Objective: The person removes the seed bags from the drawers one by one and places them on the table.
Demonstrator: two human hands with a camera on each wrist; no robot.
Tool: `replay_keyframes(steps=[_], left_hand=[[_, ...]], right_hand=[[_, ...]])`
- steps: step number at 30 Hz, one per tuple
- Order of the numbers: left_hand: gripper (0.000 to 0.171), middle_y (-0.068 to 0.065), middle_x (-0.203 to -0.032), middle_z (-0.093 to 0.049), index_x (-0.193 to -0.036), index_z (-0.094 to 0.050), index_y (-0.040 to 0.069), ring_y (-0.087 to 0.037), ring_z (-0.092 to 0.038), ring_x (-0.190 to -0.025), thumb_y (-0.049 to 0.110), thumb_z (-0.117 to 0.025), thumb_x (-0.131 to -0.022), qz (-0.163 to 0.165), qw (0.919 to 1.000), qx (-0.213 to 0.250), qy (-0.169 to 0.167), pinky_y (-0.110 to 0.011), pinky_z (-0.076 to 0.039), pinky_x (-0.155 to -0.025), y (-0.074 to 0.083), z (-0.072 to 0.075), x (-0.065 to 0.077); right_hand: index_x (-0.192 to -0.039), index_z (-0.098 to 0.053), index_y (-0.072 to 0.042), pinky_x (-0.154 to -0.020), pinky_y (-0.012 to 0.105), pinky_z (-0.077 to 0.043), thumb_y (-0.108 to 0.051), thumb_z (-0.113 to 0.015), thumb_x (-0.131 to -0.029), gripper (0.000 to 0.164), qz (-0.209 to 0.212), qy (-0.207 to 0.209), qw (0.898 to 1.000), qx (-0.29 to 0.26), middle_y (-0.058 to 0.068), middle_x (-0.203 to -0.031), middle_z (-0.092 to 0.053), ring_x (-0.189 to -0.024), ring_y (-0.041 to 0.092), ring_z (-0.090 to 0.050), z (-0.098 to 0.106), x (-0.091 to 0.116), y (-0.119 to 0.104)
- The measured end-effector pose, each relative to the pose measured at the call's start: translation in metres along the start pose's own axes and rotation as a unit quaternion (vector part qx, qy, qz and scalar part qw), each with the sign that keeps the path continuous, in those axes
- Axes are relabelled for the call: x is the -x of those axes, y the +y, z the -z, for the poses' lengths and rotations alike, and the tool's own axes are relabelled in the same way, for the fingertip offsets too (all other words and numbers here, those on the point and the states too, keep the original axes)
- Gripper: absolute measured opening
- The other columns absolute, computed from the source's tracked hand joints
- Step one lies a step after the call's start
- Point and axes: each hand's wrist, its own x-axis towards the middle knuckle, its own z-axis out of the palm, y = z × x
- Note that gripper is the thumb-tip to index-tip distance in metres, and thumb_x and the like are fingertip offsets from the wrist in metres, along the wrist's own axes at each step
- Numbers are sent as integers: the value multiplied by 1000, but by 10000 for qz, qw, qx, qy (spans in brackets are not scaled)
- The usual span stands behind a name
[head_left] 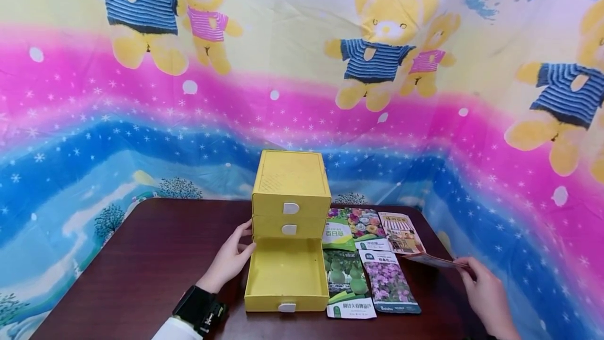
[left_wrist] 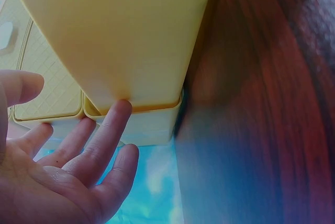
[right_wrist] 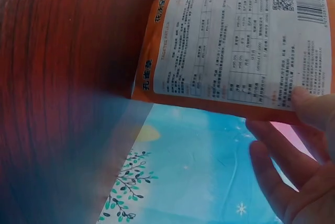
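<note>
A yellow drawer cabinet [head_left: 292, 172] stands on the table, its bottom drawer [head_left: 285, 272] pulled out with nothing visible inside. My left hand [head_left: 231, 258] is at the cabinet's left side; in the left wrist view its fingers [left_wrist: 107, 135] reach, spread, to the cabinet's edge by the drawer. At the right, my right hand [head_left: 486, 290] pinches an orange-edged seed packet [right_wrist: 230, 51] by one end, thumb on the printed back. That packet is tilted, seen nearly edge-on in the head view, near the table's right edge.
Right of the cabinet lie several seed packets: one with green gourds [head_left: 346, 277], one with purple flowers [head_left: 389, 279], a green-white one [head_left: 337, 235], one with mixed blooms [head_left: 365, 224] and one with a striped awning [head_left: 401, 232]. A patterned cloth [head_left: 283, 109] hangs behind the dark table [head_left: 165, 256].
</note>
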Motion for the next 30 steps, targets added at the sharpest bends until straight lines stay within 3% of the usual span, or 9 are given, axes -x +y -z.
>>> replay_keyframes(steps=[5,7,12,16,24,30], left_hand=[[63,-16,-143,-53,-159,-33,19,-19,-67,-99,12,-61,-103,-35,10000,-65,10,-32,-55,-80,1,1,-1],[63,-16,-143,-53,-159,-33,18,-20,-67,-99,12,-61,-103,-52,9999,-84,21,-32,-55,-80,1,1,-2],[64,-15,-143,-53,-160,-33,20,-20,-67,-100,12,-61,-103,-12,10000,-39,-10,-32,-54,-81,2,0,-1],[63,-15,-143,-53,-159,-33,20,-19,-67,-98,12,-61,-103,-5,10000,-22,-10,-32,-54,-80,2,-1,-1],[63,-15,-143,-54,-159,-34,19,-18,-67,-96,12,-62,-102,-38,10000,-48,28,-31,-54,-79,0,-1,-1],[63,-15,-143,-54,-159,-34,19,-21,-68,-97,12,-62,-103,-9,10000,-21,36,-31,-54,-79,0,-1,0]], right_hand=[[-101,-73,-12,-66,51,-52,12,-65,-89,28,402,-388,9984,-29,20,-106,-71,-92,43,-67,-1,3,3],[-100,-72,-11,-70,58,-51,15,-64,-87,30,558,-442,9974,-54,21,-106,-71,-95,47,-66,-2,4,3],[-98,-71,-9,-65,50,-49,18,-61,-82,32,555,-666,9962,26,21,-104,-70,-87,41,-65,-6,2,5],[-97,-71,-7,-71,54,-52,17,-59,-82,30,302,-1270,9914,89,23,-105,-69,-96,46,-65,-7,-1,8],[-94,-68,-10,-73,54,-53,17,-60,-78,32,-214,-2708,9618,336,20,-104,-68,-93,40,-65,-9,-7,15],[-93,-70,-13,-76,54,-55,18,-57,-77,37,-168,-3147,9487,256,13,-104,-70,-93,36,-67,-15,-2,20]])
